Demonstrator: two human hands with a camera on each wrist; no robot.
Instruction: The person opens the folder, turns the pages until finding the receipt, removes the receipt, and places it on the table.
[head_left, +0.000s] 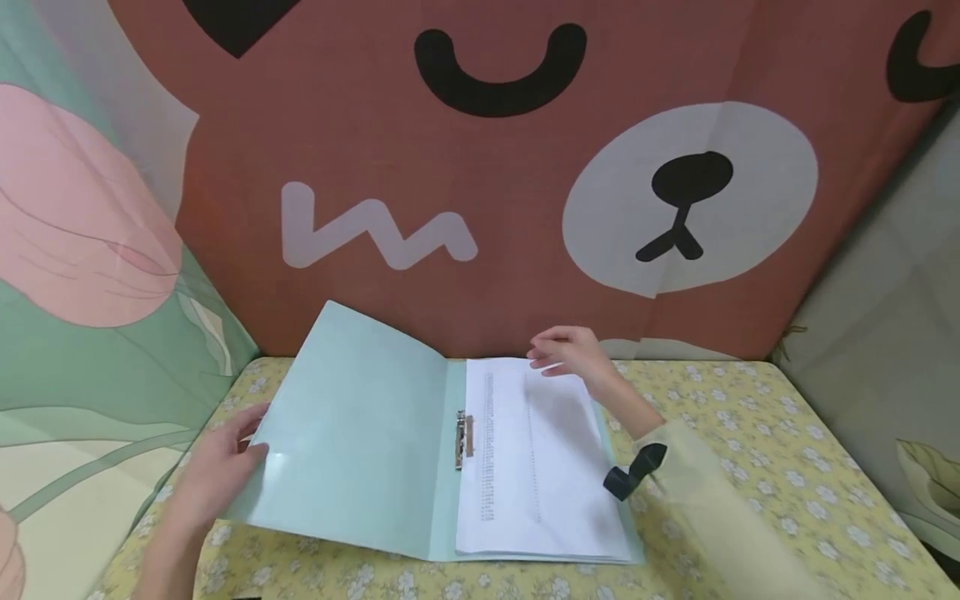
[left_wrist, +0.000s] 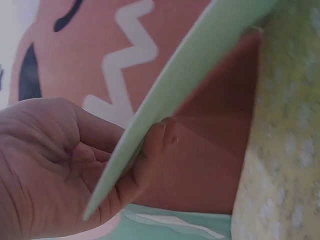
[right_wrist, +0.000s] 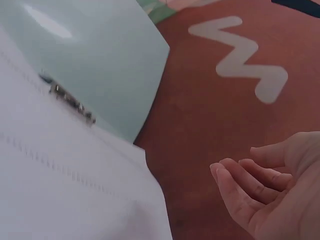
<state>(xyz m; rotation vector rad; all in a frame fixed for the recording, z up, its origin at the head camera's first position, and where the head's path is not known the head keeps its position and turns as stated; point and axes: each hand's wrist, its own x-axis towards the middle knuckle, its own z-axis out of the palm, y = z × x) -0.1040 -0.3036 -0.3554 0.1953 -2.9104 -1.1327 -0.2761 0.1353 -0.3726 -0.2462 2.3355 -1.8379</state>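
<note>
A pale green folder (head_left: 360, 442) lies opened on the table, its left cover lifted at a slant. My left hand (head_left: 217, 471) grips that cover's outer edge; in the left wrist view the thumb is on one side and the fingers (left_wrist: 155, 145) curl round the other. White printed sheets (head_left: 555, 467) lie in the right half beside a metal clip (head_left: 463, 437) at the spine. Over the top of the sheets hovers my right hand (head_left: 573, 358), fingers loosely bent, with nothing held. The right wrist view shows this hand (right_wrist: 265, 185) apart from the paper.
A yellow floral cloth (head_left: 765, 467) covers the table. Behind it hangs a reddish-brown fabric (head_left: 360, 150) with a cartoon face, close to the table's back edge. More printed fabric (head_left: 82, 333) hangs at the left. A dark strap (head_left: 636, 471) is on the right sleeve.
</note>
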